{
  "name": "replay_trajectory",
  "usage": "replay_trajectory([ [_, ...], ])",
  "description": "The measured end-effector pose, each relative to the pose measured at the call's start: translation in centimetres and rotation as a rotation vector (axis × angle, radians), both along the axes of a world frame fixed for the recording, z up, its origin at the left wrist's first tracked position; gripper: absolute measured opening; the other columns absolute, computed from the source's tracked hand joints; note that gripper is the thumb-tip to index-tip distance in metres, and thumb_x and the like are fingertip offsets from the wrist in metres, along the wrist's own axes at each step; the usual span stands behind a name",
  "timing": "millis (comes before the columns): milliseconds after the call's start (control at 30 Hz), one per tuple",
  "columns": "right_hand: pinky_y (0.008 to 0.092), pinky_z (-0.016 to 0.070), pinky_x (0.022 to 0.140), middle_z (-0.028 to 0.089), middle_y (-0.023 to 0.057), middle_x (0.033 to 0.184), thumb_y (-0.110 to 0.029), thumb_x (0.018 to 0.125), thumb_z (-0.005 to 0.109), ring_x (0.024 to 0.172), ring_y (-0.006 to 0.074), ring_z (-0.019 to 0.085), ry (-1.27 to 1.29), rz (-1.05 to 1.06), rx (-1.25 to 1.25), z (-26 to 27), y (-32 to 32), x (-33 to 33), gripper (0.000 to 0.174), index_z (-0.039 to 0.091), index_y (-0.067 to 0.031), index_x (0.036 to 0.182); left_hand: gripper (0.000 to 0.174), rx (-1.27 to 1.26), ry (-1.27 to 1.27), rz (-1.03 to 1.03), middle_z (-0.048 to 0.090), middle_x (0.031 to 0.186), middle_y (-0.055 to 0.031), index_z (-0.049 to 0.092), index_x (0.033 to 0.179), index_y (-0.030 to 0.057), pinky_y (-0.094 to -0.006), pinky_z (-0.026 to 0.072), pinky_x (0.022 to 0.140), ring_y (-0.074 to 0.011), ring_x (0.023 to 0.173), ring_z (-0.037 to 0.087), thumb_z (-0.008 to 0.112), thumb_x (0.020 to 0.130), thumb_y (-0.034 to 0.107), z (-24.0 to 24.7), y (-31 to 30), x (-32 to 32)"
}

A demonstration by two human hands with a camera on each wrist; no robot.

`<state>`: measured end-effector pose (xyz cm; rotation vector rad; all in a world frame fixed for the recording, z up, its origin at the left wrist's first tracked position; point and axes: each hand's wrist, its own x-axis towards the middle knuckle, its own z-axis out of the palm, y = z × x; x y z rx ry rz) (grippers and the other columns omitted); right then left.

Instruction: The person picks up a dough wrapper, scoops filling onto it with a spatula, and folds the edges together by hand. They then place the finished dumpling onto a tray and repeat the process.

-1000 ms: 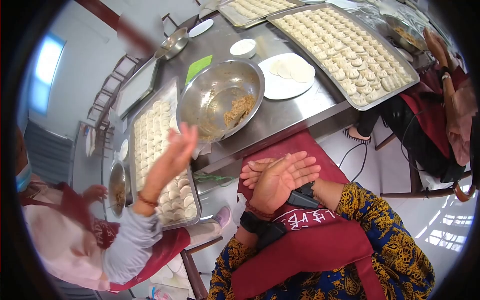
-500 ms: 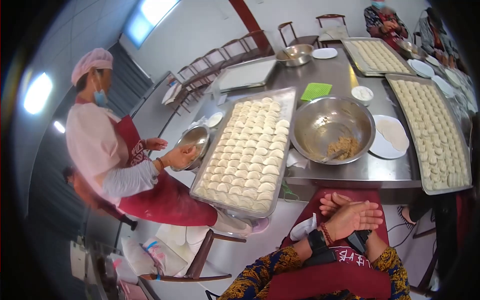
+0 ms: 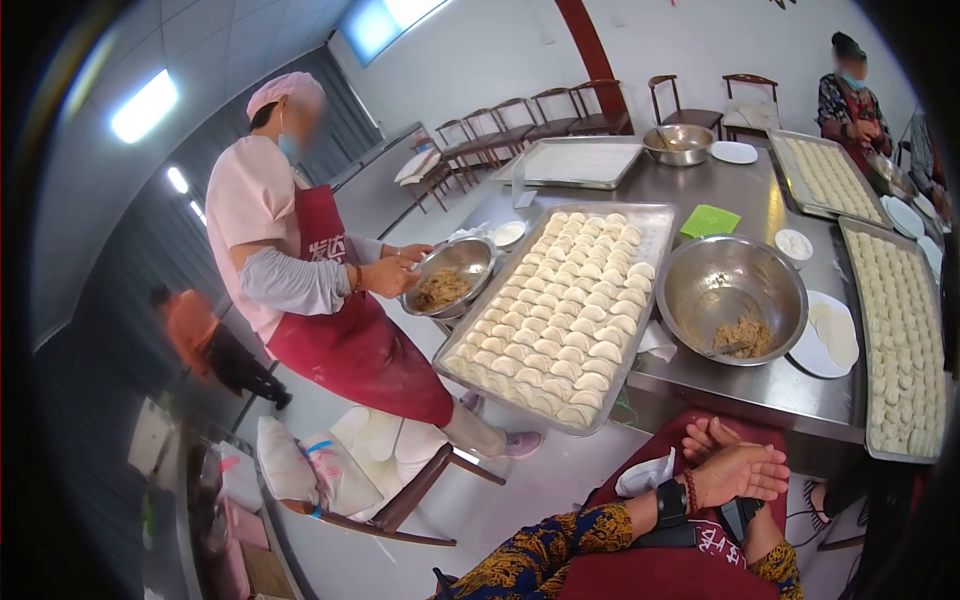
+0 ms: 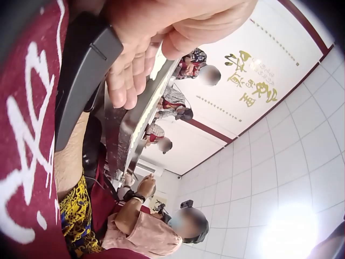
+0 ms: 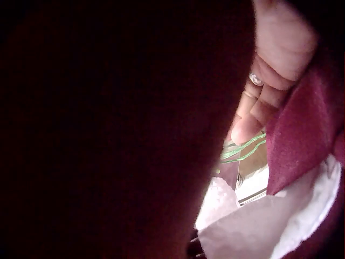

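In the head view my wrists are crossed low in front of the red apron [image 3: 640,575]. My left hand [image 3: 735,473], with a beaded bracelet, lies on top, its fingers extended to the right. My right hand [image 3: 708,438] is partly hidden beneath it, fingers pointing left and loosely bent. Neither holds anything. In the left wrist view, my left hand [image 4: 183,24] fills the top. The right wrist view is mostly dark, with my right hand [image 5: 280,48] wearing a ring. Nearest to the hands are a white cloth [image 3: 645,476] and a steel bowl of filling [image 3: 685,290].
A tray of dumplings [image 3: 455,365] overhangs the table's near edge; another tray [image 3: 930,455] lies at right. Beside the bowl sits a plate with wrappers [image 3: 820,365]. At left a person [image 3: 250,200] works over a bowl [image 3: 485,265]. A chair [image 3: 425,485] holds bags.
The head view has swung left, so the table and my hands appear farther right. The person at left has lowered a raised arm to their bowl. My hands stay crossed.
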<state>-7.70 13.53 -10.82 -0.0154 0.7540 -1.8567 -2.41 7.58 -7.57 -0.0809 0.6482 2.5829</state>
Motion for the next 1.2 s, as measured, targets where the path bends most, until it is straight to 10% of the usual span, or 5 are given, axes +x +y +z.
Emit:
replay_trajectory([
  [933, 0.0461, 0.0589, 0.081, 0.068, 0.0150, 0.110, -0.033, 0.096, 0.063, 0.094, 0.0305, 0.068, -0.044, -0.054, 0.153, 0.1, -0.1, -0.9, 0.029, 0.064, -0.0082, 0.111, 0.044, 0.023, -0.049, 0.018, 0.065, 0.116, -0.0097, 0.052, 0.126, 0.0065, -0.0406, 0.0545, 0.088, -0.0267, 0.105, 0.067, 0.050, 0.101, 0.043, 1.2, 0.0, -0.3],
  [1200, 0.0365, 0.0568, 0.078, 0.070, 0.0124, 0.100, -0.024, 0.098, 0.060, 0.085, 0.0228, 0.067, 0.485, -0.303, 0.071, 3.9, 3.3, -2.7, 0.022, 0.065, -0.0024, 0.100, 0.043, 0.231, 0.090, 0.123, 0.067, 0.116, -0.0176, 0.055, 0.128, 0.0024, -0.0430, 0.0534, 0.093, -0.0284, 0.105, 0.067, 0.049, 0.103, 0.036, 3.0, -1.4, -0.4],
])
